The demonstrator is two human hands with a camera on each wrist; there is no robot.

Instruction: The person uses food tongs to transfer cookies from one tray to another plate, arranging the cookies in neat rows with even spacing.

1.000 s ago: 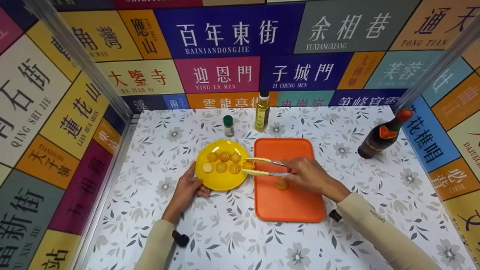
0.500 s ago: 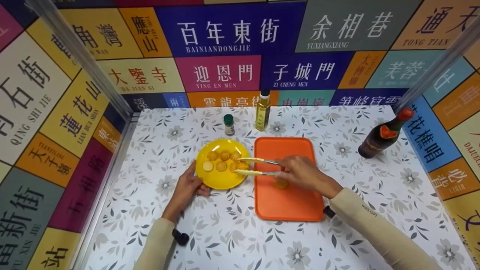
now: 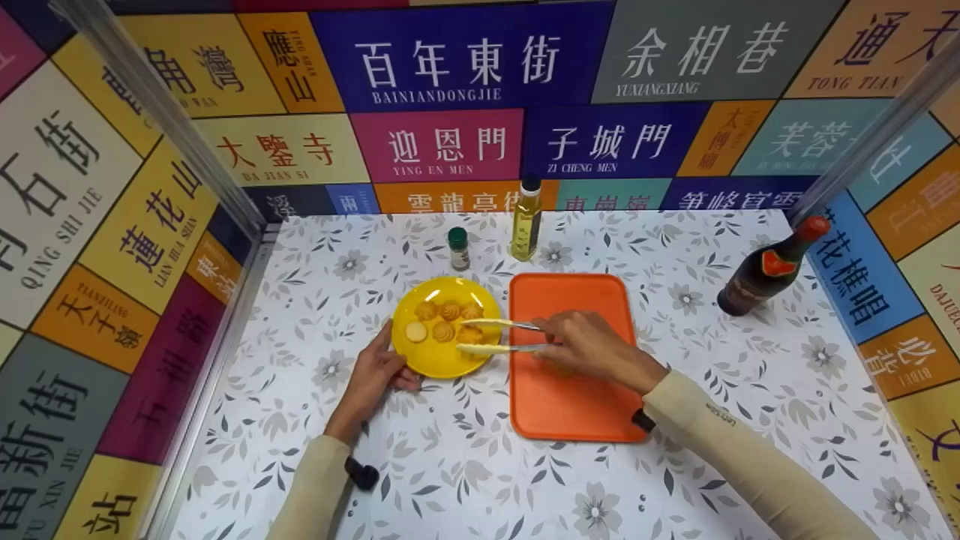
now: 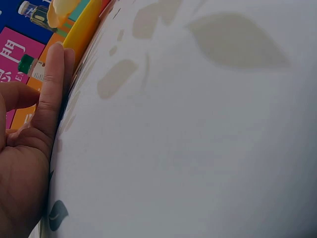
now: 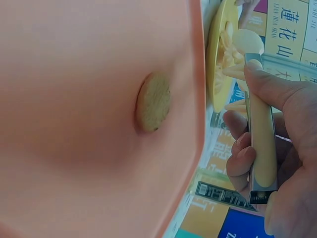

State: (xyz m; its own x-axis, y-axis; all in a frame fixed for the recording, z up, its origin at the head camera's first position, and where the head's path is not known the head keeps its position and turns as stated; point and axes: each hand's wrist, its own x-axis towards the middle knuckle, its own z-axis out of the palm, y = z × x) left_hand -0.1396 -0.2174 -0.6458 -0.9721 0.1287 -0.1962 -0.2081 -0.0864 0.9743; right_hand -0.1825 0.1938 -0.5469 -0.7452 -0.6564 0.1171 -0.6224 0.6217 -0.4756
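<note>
My right hand (image 3: pixel 592 341) grips metal tongs (image 3: pixel 525 325) with pale yellow tips. A swirled cookie (image 3: pixel 471 334) sits between those tips, over the right side of the yellow plate (image 3: pixel 431 364). Several piped cookies lie on the plate, along with a smooth pale round one (image 3: pixel 416 332). At the plate's left edge rests my left hand (image 3: pixel 375 375); in the left wrist view its fingers (image 4: pixel 51 84) stretch straight toward the rim. Beneath the right hand, a round cookie (image 5: pixel 154 101) lies on the orange tray (image 3: pixel 577 412), mostly hidden in the head view.
Behind the plate stand a small green-capped jar (image 3: pixel 458 249) and an oil bottle (image 3: pixel 526 225). A dark red-topped bottle (image 3: pixel 769 274) is at the back right. Lettered walls enclose the flower-patterned table (image 3: pixel 450 465) at the back and sides.
My right hand has moved left, carrying the tongs and cookie from the plate's right edge farther over the plate. The left hand stays at the rim.
</note>
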